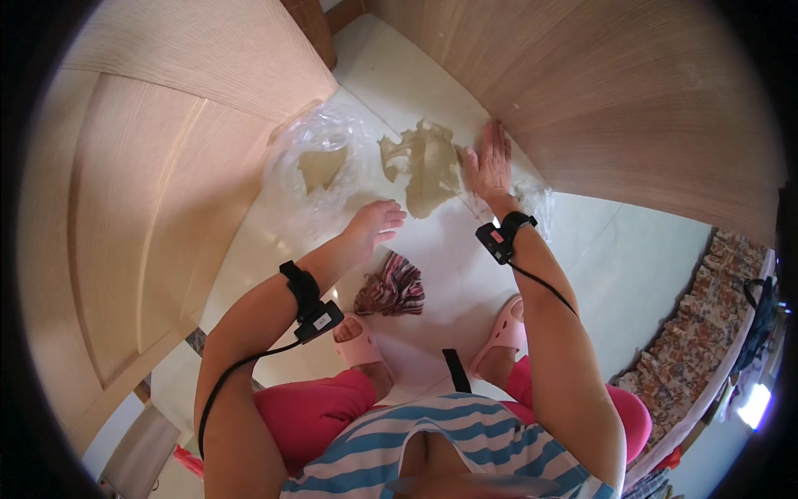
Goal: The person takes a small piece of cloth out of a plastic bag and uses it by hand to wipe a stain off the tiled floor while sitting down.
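My right hand [490, 161] lies flat along the bottom edge of a wood-grain panel [598, 112], fingers together and thumb apart. Left of it on the tiled floor is a ragged olive-tan sheet [431, 171], whose material I cannot tell. My left hand [377, 226] hovers near that sheet's lower left side with its fingers slightly spread, holding nothing visible. Beyond this hand, a crumpled clear plastic bag [333, 125] surrounds a similar tan patch [323, 168]. A bunched striped cloth [399, 285] sits between my left hand and my feet.
More clear plastic [537, 203] lies partly behind my right wrist. A wooden door [168, 156] stands at left. Floral ruffled fabric [692, 324] hangs at lower right. Each of my forearms bears a strapped black device with a cable. My pink clogs [361, 340] are on the floor.
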A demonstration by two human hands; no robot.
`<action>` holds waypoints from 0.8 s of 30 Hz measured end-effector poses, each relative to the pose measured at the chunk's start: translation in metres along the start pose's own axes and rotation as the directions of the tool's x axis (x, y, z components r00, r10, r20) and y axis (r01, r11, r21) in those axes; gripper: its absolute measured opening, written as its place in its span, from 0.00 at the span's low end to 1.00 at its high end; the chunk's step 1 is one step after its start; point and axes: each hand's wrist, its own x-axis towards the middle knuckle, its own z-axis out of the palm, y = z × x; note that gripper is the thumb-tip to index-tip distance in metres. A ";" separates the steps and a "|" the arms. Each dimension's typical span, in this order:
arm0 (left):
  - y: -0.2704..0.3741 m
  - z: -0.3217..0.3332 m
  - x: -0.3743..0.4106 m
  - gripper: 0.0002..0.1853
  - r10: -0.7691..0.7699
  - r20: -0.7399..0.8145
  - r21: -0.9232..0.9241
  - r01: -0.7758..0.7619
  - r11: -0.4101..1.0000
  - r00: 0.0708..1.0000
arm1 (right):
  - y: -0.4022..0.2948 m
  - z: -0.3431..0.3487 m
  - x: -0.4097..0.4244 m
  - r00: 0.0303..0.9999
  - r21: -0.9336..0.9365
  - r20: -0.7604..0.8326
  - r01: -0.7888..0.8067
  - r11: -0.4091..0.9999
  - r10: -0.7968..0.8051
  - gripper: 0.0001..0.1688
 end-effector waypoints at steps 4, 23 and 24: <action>-0.004 -0.014 0.026 0.20 0.040 -0.091 0.084 -0.032 0.996 0.995 | -0.010 0.001 0.002 0.989 -0.076 0.110 0.109 0.991 -0.100 0.45; -0.030 0.030 0.077 0.05 0.853 -0.429 0.763 -0.386 0.519 0.297 | -0.008 -0.008 0.039 0.990 0.232 0.052 0.119 0.965 -0.135 0.42; -0.034 0.033 0.081 0.05 0.873 -0.435 0.777 -0.398 0.487 0.219 | -0.010 -0.008 0.043 0.983 0.272 0.084 0.136 0.953 -0.165 0.42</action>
